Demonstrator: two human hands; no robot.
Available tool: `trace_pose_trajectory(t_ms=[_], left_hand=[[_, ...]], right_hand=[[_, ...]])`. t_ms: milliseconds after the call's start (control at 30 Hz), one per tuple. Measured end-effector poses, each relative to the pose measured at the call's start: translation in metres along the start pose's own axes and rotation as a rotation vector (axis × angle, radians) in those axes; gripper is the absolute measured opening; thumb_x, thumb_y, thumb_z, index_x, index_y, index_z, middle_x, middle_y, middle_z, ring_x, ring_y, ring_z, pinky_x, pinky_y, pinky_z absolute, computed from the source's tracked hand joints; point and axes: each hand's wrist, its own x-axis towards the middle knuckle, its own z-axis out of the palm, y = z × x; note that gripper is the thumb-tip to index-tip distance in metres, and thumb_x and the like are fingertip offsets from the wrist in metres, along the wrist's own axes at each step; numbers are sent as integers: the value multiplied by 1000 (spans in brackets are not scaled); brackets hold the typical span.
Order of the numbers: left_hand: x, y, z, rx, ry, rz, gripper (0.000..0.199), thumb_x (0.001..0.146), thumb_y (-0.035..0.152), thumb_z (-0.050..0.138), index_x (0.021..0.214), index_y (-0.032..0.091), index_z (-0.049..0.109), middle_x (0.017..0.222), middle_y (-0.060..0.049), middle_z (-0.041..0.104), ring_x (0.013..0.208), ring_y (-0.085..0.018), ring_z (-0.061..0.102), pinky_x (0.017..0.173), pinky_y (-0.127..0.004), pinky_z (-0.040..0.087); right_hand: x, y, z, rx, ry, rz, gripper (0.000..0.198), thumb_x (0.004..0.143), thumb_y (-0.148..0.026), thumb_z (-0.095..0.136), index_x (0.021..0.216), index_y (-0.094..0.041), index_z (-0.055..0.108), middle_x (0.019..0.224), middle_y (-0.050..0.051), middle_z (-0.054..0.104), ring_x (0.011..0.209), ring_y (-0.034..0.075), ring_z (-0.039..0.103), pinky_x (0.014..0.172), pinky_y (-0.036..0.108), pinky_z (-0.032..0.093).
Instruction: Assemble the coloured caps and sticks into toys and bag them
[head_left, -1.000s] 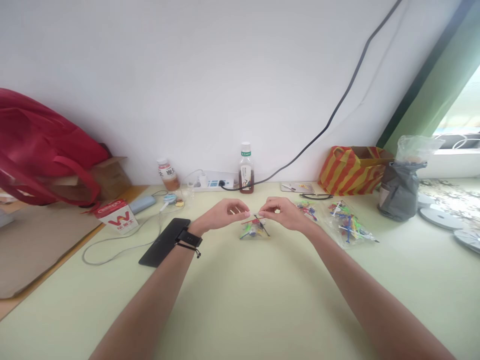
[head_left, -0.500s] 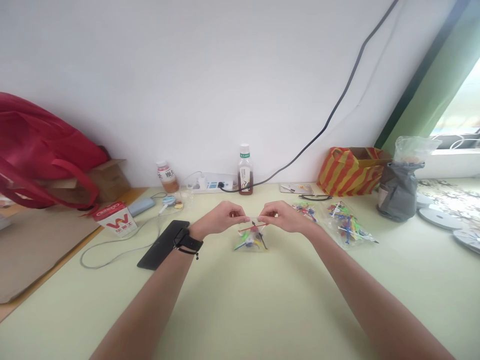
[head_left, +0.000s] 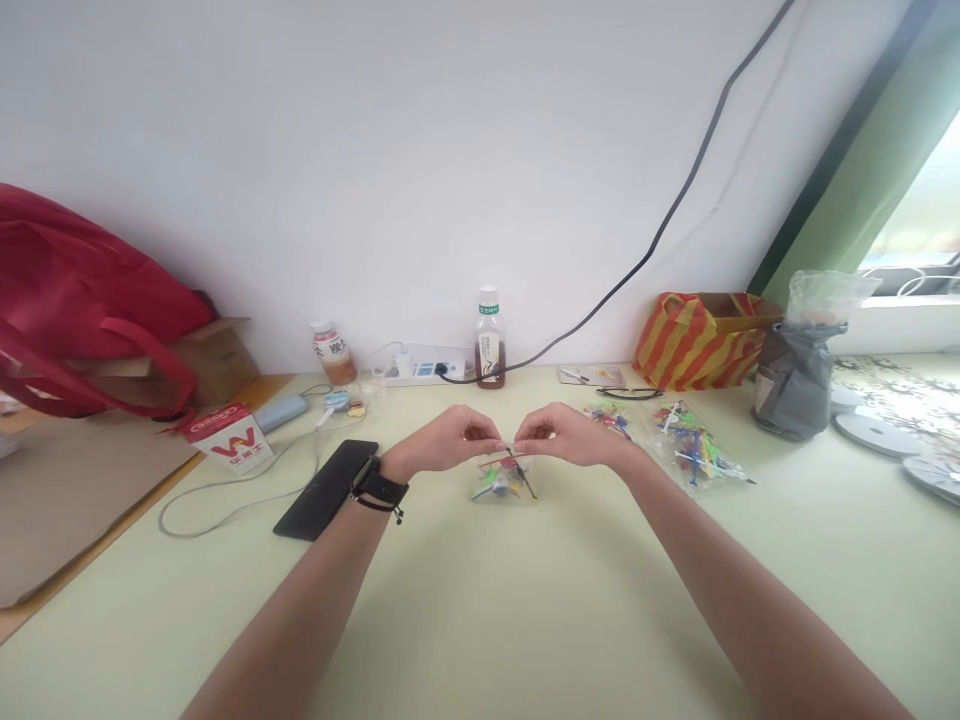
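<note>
A small clear plastic bag (head_left: 504, 484) of colourful thin plastic pieces hangs or rests upright at the middle of the table, its top edge between my two hands. My left hand (head_left: 459, 438), with a black watch on the wrist, pinches the bag's top edge from the left. From the right, my right hand (head_left: 559, 435) pinches the same edge, its fingertips very close to the left ones. Inside show red, green, blue, yellow and black pieces. The fingers cover the bag's top edge.
More bags of colourful pieces (head_left: 697, 455) lie to the right. Left of my hands are a black phone (head_left: 327, 490), a cable and a red-and-white box (head_left: 229, 438). A bottle (head_left: 490, 340) and power strip (head_left: 427, 366) stand along the wall, a striped bag (head_left: 697, 340) at back right.
My fingertips have come closer together along the bag's top edge. The red piece inside now sits less spread out beneath them. Both hands keep their pinch.
</note>
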Motion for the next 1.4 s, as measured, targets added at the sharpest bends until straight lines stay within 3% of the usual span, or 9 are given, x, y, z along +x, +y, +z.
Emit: trace_pose_trajectory(t_ms=[267,467,633,700,900,1167,1300,1400], left_hand=[[-1,6,-5,-33,-39,-38,35,91,49,65,83,18,81,64,-2,61,56,-12,45,48,-23,33],[-3,9,-9,-7,-26,-72,35,94,50,62,85,20,78,67,-2,66,57,-13,50,50,-24,36],[-3,0,-10,-62,-1,-42,36,94,52,62,90,19,77,70,-3,70,65,-16,59,59,-25,44],[-3,-5,-10,-75,-2,-41,37,95,52,60,90,19,77,73,-4,71,68,-16,62,63,-26,47],[-4,-6,-9,-4,8,-83,39,95,54,61,92,18,75,79,-4,72,67,-15,60,59,-24,44],[-3,-12,-9,-43,36,-107,39,93,54,64,91,17,76,77,-4,70,69,-15,58,58,-24,42],[-4,-14,-9,-32,34,-125,41,94,55,62,87,17,76,74,-4,69,66,-15,57,57,-24,41],[-4,-15,-9,-19,43,-120,41,95,54,60,85,17,75,72,-3,69,63,-14,56,56,-24,41]], right_hand=[[-3,-5,-8,-57,-13,13,35,90,-49,63,81,-19,80,65,2,65,54,12,41,47,25,30],[-6,-4,-18,-1,1,61,27,82,-46,74,93,-22,80,70,1,68,62,15,54,54,26,41],[-4,6,-13,134,112,46,32,78,-45,80,101,-23,78,101,5,76,88,20,67,79,32,53],[0,14,-5,255,103,48,31,78,-43,82,99,-21,76,102,6,76,91,21,69,84,34,53],[10,30,17,465,234,64,27,76,-41,84,87,-18,75,83,3,74,80,18,66,79,33,50],[11,36,21,518,374,28,18,72,-33,83,84,-21,81,85,4,75,85,20,65,82,35,50],[9,33,18,480,387,52,18,79,-31,71,92,-23,81,93,4,75,90,21,66,85,35,52],[7,28,16,448,323,19,27,83,-34,71,107,-24,78,105,5,75,100,23,68,90,37,53]])
